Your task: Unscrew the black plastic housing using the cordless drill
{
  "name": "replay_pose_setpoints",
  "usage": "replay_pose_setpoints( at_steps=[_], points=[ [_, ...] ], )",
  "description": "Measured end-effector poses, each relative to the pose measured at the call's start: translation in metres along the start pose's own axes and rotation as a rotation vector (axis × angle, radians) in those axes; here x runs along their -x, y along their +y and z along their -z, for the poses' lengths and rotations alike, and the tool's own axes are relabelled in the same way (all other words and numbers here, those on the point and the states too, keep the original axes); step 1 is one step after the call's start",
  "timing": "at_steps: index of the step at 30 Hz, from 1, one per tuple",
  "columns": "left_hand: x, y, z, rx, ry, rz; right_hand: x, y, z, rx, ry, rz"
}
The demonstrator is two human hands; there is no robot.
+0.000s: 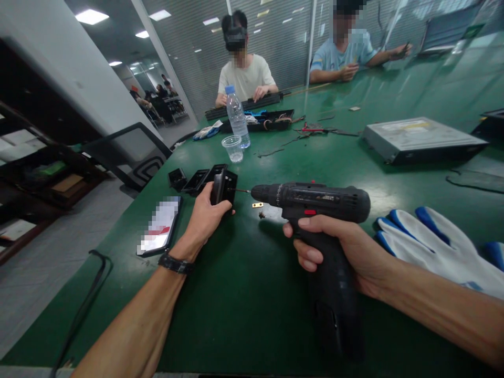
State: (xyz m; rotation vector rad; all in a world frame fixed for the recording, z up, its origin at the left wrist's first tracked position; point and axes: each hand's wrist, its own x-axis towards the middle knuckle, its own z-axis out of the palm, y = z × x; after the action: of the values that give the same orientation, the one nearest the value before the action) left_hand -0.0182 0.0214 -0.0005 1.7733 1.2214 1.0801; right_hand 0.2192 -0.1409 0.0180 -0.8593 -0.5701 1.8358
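In my right hand (334,247) is a black cordless drill (323,202), its long thin bit (239,190) pointing left. My left hand (208,212) grips a black plastic part (219,186) and holds it on edge on the table. The bit's tip reaches the right face of that part; whether it sits in a screw is too small to tell. Just below the chuck lie a small brass-coloured plate (257,205) with two holes and a few tiny screws (262,214). More black plastic pieces (197,181) stand behind my left hand.
A phone (161,226) lies left of my left wrist. White-and-blue gloves (437,247) rest at the right, a metal box (423,139) behind them. A plastic cup (233,149) and water bottle (238,118) stand further back. Two people sit across the green table (252,315).
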Motion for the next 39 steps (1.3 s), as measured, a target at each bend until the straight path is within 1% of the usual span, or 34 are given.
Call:
replay_pose_setpoints(
  at_steps=[4,9,16,25,30,34,39],
  points=[
    [0.001,0.002,0.0,0.017,0.016,0.021,0.0,0.0,-0.001,-0.003,0.022,-0.005],
    [0.0,0.002,-0.001,0.023,0.021,0.016,0.0,0.0,0.0,0.008,0.028,-0.01],
    [-0.002,-0.002,0.0,0.036,-0.016,0.012,-0.001,0.0,0.001,0.01,0.024,-0.022],
    [-0.002,-0.002,-0.001,0.027,0.014,0.016,-0.002,0.0,0.002,0.003,0.023,-0.018],
    [-0.004,-0.007,0.0,0.034,-0.018,0.014,-0.001,0.001,0.004,-0.006,0.012,-0.031],
    [-0.006,-0.011,0.001,0.027,-0.024,0.01,-0.003,0.001,0.003,-0.008,0.011,-0.015],
    [-0.004,-0.007,0.0,0.054,-0.057,0.008,-0.002,-0.001,0.002,0.003,0.021,-0.024]
  ],
)
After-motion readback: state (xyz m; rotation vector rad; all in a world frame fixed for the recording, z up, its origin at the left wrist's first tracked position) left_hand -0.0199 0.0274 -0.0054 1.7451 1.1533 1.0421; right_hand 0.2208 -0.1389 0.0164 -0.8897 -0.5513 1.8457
